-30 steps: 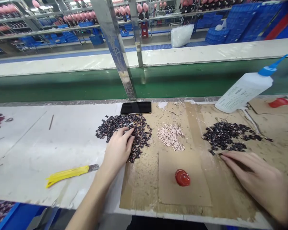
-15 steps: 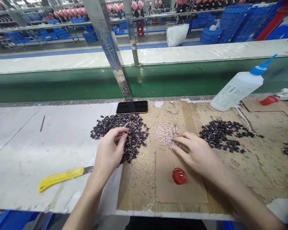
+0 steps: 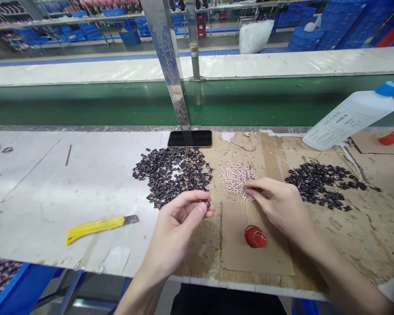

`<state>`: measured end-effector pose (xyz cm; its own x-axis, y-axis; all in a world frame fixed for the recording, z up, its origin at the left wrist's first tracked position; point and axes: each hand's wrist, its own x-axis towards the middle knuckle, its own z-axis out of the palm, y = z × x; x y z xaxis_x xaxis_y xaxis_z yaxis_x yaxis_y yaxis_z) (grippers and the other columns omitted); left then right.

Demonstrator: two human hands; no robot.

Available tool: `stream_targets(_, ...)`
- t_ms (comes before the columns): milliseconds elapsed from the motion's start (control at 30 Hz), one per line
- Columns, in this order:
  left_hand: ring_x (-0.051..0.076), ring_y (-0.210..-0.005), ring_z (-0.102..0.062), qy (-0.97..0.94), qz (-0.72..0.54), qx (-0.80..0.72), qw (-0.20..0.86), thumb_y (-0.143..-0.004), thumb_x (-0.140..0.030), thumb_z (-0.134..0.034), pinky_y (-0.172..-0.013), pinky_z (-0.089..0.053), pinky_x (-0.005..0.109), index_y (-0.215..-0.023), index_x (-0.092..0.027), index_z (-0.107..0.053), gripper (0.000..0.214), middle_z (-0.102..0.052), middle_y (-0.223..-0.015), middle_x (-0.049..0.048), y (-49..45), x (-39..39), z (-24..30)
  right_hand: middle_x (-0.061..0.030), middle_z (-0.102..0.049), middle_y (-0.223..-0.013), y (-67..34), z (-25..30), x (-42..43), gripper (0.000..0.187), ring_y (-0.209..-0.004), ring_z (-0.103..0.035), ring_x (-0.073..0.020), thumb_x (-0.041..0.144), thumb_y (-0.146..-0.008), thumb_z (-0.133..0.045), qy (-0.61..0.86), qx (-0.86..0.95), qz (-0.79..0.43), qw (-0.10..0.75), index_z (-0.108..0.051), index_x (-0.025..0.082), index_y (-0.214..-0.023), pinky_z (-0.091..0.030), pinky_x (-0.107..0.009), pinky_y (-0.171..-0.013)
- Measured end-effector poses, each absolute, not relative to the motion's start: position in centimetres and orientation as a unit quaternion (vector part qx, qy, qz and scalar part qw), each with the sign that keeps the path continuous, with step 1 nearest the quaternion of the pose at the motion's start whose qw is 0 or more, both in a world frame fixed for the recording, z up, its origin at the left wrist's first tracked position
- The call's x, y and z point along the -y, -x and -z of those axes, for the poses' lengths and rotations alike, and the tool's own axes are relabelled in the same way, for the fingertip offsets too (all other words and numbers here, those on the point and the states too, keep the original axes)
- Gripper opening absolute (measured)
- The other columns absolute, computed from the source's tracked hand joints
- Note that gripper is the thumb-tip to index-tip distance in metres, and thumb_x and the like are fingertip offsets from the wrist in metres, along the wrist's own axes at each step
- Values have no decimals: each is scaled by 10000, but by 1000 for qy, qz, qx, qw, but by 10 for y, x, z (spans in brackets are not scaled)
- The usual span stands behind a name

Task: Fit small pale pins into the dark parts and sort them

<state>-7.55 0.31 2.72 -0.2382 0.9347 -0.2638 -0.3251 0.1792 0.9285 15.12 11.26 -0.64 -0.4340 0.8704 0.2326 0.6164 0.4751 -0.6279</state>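
Observation:
My left hand is lifted just in front of the left pile of small dark pieces and pinches one dark piece between thumb and fingertips. My right hand rests on the cardboard sheet with its fingertips pinched together at the near edge of the small heap of pale pink beads; what they hold is too small to make out. A blob of red glue lies on the cardboard just below my right hand. A second pile of dark pieces lies to the right of that hand.
A black phone lies at the table's back edge by a slanted metal post. A yellow utility knife lies at the left front. A white squeeze bottle with a blue nozzle leans at the back right, near a red cap. A green conveyor runs behind.
My left hand has come off the left pile towards me with one dark piece pinched. My right hand moved from the right pile to the pink beads and closed its fingertips there.

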Motion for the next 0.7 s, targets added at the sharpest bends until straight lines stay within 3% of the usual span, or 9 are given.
stream_targets(200,124,-772,-762,-275,-586,-532,546,-888,-211,-794,-739,-617,180,-917,-200,-801,32,-792,-851,8,70,-3,-29,-62,-824,-919,-153,4,-111,102,-814,-782,-237,308,-870,-764,491,728,-325,353,-809,222,-901,-653,-412,-823)
stream_targets(333,127,-719,-743,-292,-605,-563,482,-778,-183,-878,-676,-604,176,-810,-210,-801,88,-792,-799,0,54,-2,-29,-48,-817,-829,-161,-1,-103,244,-731,-784,-197,388,-740,-901,490,628,-444,410,-772,221,-863,-680,-326,-717)
stream_targets(400,144,-728,-743,-337,-604,-576,436,-789,-167,-864,-666,-605,199,-786,-226,-810,80,-802,-813,5,41,0,-32,-15,-798,-786,-165,-5,-95,311,-676,-764,-160,467,-709,-916,472,582,-505,429,-744,248,-847,-666,-271,-654)
stream_targets(467,162,-769,-762,-405,-579,-569,421,-859,-170,-807,-714,-615,232,-864,-251,-833,86,-827,-863,11,26,2,-36,15,-759,-737,-166,-11,-84,333,-605,-727,-128,506,-702,-914,450,541,-560,437,-720,267,-830,-639,-226,-586)
stream_targets(567,168,-805,-788,-509,-539,-541,398,-943,-164,-718,-769,-619,248,-1055,-245,-819,171,-849,-968,28,10,4,-41,41,-694,-685,-164,-20,-70,303,-543,-680,-103,399,-684,-949,400,445,-663,451,-713,282,-831,-596,-171,-521)
stream_targets(700,191,-800,-800,-619,-501,-517,315,-967,-145,-674,-773,-610,250,-1088,-174,-799,177,-851,-952,77,2,4,-44,45,-665,-669,-160,-27,-58,279,-510,-643,-94,310,-686,-956,361,392,-711,459,-718,287,-831,-573,-157,-494)
